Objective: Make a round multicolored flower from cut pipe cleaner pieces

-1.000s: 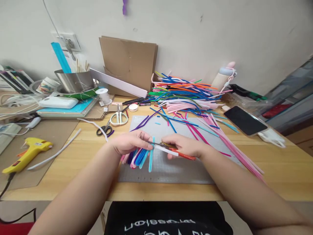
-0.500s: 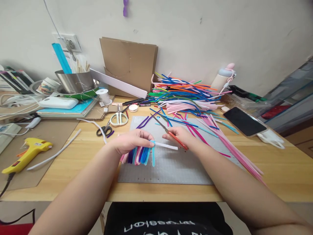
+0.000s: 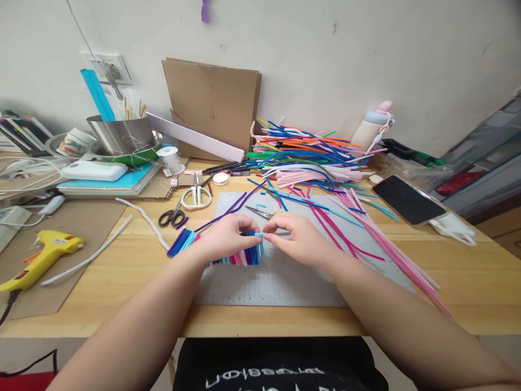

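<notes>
My left hand [image 3: 232, 234] is closed on a row of short folded pipe cleaners [image 3: 244, 256] in blue, purple, pink and light blue. The row hangs below the fingers, and part of it shows left of the wrist. My right hand [image 3: 295, 236] meets it at the row's right end, thumb and finger pinched on a light blue pipe cleaner [image 3: 262, 247]. Just beyond the right hand, scissors [image 3: 259, 212] lie with their blades pointing left; their handles are mostly hidden. Under both hands is a grey cutting mat [image 3: 301, 282].
A pile of coloured pipe cleaners [image 3: 309, 155] lies at the back, with long pink ones [image 3: 391, 250] at right. White-handled scissors [image 3: 196, 196], black-handled scissors [image 3: 171, 217] and a yellow glue gun [image 3: 44, 255] are at left. A phone [image 3: 408, 200] lies at right.
My right hand has let go of the red-handled scissors and moved left to the row's end. The white strip that stuck out there no longer shows. The row has shifted in my left hand.
</notes>
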Motion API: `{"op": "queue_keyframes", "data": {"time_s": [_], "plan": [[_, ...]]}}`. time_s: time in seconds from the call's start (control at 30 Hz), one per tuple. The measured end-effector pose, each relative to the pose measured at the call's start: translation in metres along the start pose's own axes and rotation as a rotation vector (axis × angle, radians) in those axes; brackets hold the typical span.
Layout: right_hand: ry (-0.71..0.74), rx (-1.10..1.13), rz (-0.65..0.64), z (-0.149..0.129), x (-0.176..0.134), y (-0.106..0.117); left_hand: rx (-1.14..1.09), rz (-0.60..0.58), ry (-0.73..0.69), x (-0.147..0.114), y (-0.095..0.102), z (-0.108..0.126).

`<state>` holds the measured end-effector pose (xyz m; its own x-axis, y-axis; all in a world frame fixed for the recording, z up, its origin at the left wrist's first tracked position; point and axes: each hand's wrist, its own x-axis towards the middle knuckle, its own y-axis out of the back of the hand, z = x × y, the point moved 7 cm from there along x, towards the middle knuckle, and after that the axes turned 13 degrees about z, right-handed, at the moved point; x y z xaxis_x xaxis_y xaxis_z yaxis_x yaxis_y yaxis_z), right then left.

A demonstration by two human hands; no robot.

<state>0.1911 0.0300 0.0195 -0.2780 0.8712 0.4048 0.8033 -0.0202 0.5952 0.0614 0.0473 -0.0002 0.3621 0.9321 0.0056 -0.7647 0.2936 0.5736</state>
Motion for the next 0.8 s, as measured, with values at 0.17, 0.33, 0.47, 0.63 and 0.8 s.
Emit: {"op": "queue_keyframes", "data": {"time_s": [0.17, 0.33, 0.47, 0.63, 0.8], "plan": [[-0.180, 0.080, 0.019, 0.006, -0.005, -0.011, -0.019, 0.027, -0.016, 0.001, 0.000, 0.002], [-0.281, 0.201, -0.012, 0.011, -0.005, -0.016, -0.021, 0.017, 0.017, 0.000, -0.001, 0.000], [-0.306, 0.272, 0.015, 0.011, -0.005, -0.016, -0.073, 0.004, 0.013, 0.001, -0.004, 0.000], [-0.470, 0.464, -0.022, 0.020, -0.008, -0.025, 0.012, -0.016, -0.032, 0.000, -0.004, 0.004], [-0.421, 0.403, -0.036, 0.017, -0.008, -0.025, 0.067, -0.038, 0.024, -0.003, -0.003, 0.001]]}}
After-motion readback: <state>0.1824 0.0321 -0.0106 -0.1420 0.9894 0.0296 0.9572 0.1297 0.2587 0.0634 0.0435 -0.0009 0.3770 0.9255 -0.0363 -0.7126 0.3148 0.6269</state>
